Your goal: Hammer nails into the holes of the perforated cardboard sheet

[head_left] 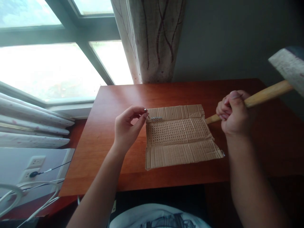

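My right hand [235, 112] is wrapped round the wooden handle of a hammer [267, 93], whose grey head is raised at the right edge, partly cut off. Between the thumb and forefinger of my left hand [130, 126] is a small nail [145, 110], its head showing above the fingertips. That hand is at the upper left corner of a flat piece of cardboard [173, 155] with rows of small holes across its middle. A short row of nails [156, 118] stands in the cardboard just right of my left fingertips.
The cardboard lies on a reddish-brown wooden table [99, 152]. Behind it hangs a patterned curtain [156, 41] beside a bright window [47, 69]. At lower left, a wall socket [35, 162] has a black plug, and white cables [51, 199] loop beside the table.
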`<control>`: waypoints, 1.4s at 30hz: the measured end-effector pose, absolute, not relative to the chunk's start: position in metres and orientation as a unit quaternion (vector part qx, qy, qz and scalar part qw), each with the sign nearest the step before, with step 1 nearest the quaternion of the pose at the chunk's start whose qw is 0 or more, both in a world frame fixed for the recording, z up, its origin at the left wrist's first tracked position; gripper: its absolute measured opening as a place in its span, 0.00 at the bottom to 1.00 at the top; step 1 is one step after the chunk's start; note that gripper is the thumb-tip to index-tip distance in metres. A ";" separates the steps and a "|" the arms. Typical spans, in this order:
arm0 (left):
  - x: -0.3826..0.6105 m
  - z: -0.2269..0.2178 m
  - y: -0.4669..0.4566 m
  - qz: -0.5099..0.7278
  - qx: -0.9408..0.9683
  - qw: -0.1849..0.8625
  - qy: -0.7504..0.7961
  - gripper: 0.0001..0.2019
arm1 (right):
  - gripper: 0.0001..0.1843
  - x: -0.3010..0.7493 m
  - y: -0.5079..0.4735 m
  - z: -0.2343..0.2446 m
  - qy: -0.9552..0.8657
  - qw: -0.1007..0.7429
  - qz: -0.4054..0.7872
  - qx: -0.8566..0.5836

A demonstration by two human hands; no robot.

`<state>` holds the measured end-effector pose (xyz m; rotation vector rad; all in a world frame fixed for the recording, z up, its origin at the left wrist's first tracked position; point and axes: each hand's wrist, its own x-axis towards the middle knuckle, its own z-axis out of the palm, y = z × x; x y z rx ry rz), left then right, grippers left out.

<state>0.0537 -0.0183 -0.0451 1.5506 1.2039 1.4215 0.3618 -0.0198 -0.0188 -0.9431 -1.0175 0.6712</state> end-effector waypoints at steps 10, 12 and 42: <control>0.054 -0.052 -0.016 0.537 0.622 0.327 0.466 0.06 | 0.17 0.363 -0.020 -0.020 -0.463 0.721 0.300 -0.418; 0.054 -0.053 -0.016 0.533 0.627 0.321 0.469 0.06 | 0.17 0.363 -0.020 -0.020 -0.465 0.721 0.301 -0.416; 0.054 -0.052 -0.019 0.517 0.645 0.284 0.485 0.06 | 0.17 0.362 -0.021 -0.017 -0.467 0.719 0.296 -0.421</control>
